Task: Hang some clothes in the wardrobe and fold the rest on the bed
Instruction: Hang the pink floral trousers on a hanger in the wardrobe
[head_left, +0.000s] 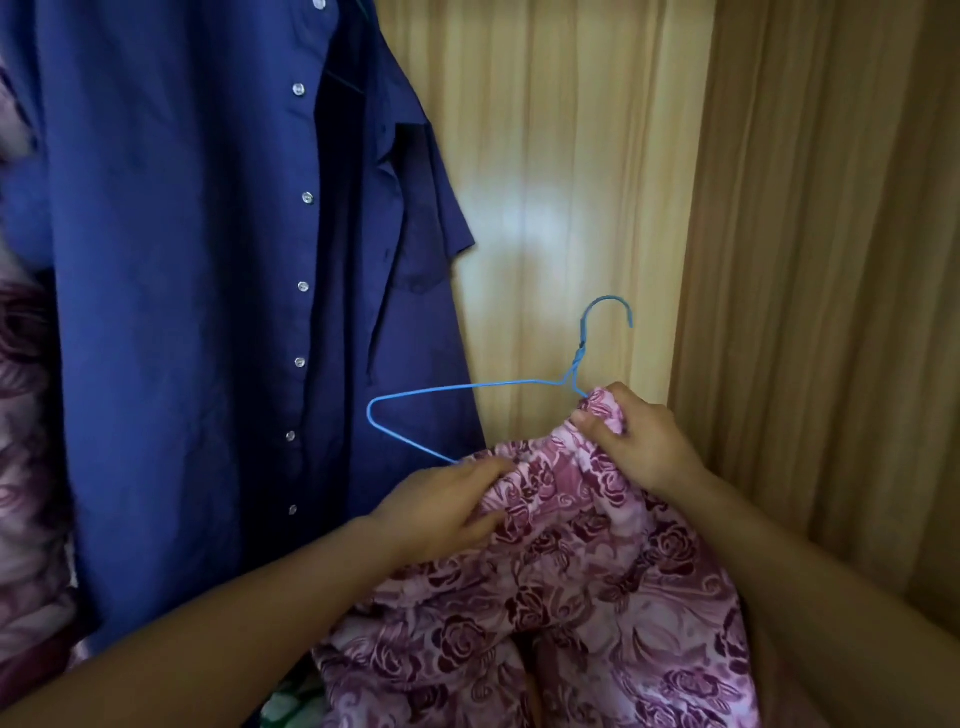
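A pink garment with a dark rose print (571, 582) hangs between my hands inside the wardrobe. A thin blue wire hanger (467, 387) sticks out of its top edge, hook up, its left shoulder bare. My left hand (441, 509) grips the cloth by the hanger's lower left wire. My right hand (639, 441) pinches the garment's top edge over the hanger's right shoulder, just below the hook.
A dark blue button-up shirt (208, 312) hangs at the left, close to the hanger's tip. More rose-print cloth (26, 415) shows at the far left edge. The wardrobe's wooden back panel (561, 182) and right side wall (831, 260) enclose the space.
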